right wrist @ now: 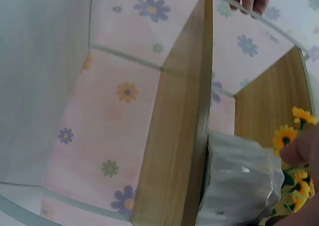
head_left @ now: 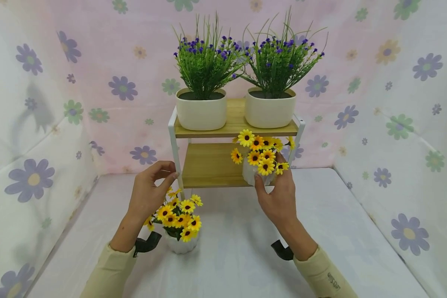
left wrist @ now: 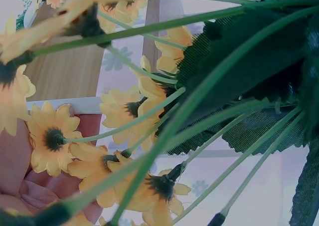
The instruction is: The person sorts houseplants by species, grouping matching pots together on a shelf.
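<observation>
My right hand (head_left: 279, 194) grips a ribbed white pot (right wrist: 241, 178) of yellow daisy-like flowers (head_left: 266, 157), thumb on its near side. The pot is at the right end of the lower board (head_left: 212, 165) of a two-tier shelf (head_left: 234, 134), upright. At the shelf's left front post (head_left: 174, 149), my left hand (head_left: 149, 190) pinches the white frame with thumb and curled fingers. Below that hand, a second white pot (head_left: 182, 245) of yellow flowers (head_left: 180, 219) stands on the table. Its stems and leaves (left wrist: 239, 76) cover much of the left wrist view.
Two cream oval planters (head_left: 201, 111) with purple-flowered grass stand side by side on the shelf's upper board; the right planter (head_left: 270, 109) is near the right post. White cloth (head_left: 350, 231) covers the table. Flower-printed curtains (head_left: 123, 124) enclose the back and sides.
</observation>
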The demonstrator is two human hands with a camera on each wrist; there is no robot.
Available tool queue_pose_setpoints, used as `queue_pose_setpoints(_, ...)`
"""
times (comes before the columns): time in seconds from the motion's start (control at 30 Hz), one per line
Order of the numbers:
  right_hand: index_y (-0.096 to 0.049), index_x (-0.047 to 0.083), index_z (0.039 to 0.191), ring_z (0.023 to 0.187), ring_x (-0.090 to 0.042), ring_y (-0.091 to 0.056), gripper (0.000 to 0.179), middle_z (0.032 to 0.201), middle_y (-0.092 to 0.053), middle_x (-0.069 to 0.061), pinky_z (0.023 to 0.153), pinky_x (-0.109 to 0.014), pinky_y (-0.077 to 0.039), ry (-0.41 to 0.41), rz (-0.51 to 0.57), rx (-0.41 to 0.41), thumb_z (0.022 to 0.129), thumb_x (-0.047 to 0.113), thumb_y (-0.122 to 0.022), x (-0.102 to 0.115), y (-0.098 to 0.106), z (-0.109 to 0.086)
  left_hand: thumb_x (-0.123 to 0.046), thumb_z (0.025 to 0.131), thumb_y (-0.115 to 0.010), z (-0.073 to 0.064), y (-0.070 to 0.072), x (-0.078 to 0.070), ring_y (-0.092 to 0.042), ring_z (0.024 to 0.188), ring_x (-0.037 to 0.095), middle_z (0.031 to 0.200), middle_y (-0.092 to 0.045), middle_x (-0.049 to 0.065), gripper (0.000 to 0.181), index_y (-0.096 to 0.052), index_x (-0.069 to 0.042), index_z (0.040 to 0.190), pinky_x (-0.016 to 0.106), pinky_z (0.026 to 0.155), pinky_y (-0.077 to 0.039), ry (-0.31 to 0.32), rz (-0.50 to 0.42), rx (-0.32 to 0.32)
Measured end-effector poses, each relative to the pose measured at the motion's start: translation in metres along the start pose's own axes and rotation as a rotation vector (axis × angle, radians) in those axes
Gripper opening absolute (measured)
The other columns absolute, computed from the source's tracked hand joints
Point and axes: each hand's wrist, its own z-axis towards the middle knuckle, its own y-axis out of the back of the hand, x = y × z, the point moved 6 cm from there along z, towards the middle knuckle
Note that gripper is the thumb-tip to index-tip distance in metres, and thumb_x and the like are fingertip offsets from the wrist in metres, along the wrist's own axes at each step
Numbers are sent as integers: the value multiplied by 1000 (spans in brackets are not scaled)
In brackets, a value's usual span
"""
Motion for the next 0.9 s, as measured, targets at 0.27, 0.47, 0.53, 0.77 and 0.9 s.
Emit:
queue_pose_setpoints(0.27, -31, 9, 163, 146, -20, -41, 86, 156, -42, -12, 118, -45, -45, 4, 21, -128, 90, 5, -75, 5, -2, -15, -13, 102, -74, 0, 0, 0, -76, 103, 26, 112, -76, 6, 19, -72, -8, 120, 20, 86, -54, -4, 10, 0)
queue_pose_setpoints(0.47, -44, -2, 145, 139, -24, -40, 65, 138, -42, -19, 112, -46, -46, -7, 12, -204, 87, 6, -70, 13, -8, -29, -12, 101, -74, 0, 0, 0, -77, 102, 26, 111, -76, 6, 18, -72, -9, 119, 17, 82, -54, -8, 3, -1)
queue_pose_setpoints(0.53, -48, -5, 136, 137, -27, -41, 56, 134, -43, -20, 111, -45, -45, -11, 29, -207, 85, 6, -70, 16, -12, -35, -12, 101, -74, 0, 0, -1, -77, 102, 26, 111, -76, 6, 17, -72, -8, 118, 16, 80, -54, -11, -6, 0)
queue_pose_setpoints(0.77, -51, 1, 134, 132, -23, -45, 54, 135, -48, -13, 108, -38, -45, -3, 105, -69, 83, 1, -69, 29, -39, -58, -12, 101, -74, 1, 0, -2, -76, 104, 26, 111, -76, 5, 17, -72, -9, 118, 16, 79, -55, -8, -6, 6)
queue_pose_setpoints(0.9, -53, 5, 133, 125, -22, -51, 55, 132, -54, -8, 104, -38, -48, 18, 108, 31, 82, -2, -72, 35, -56, -69, -11, 101, -74, 1, 1, -1, -76, 104, 26, 111, -76, 5, 17, -72, -9, 118, 17, 80, -55, -3, -5, 7)
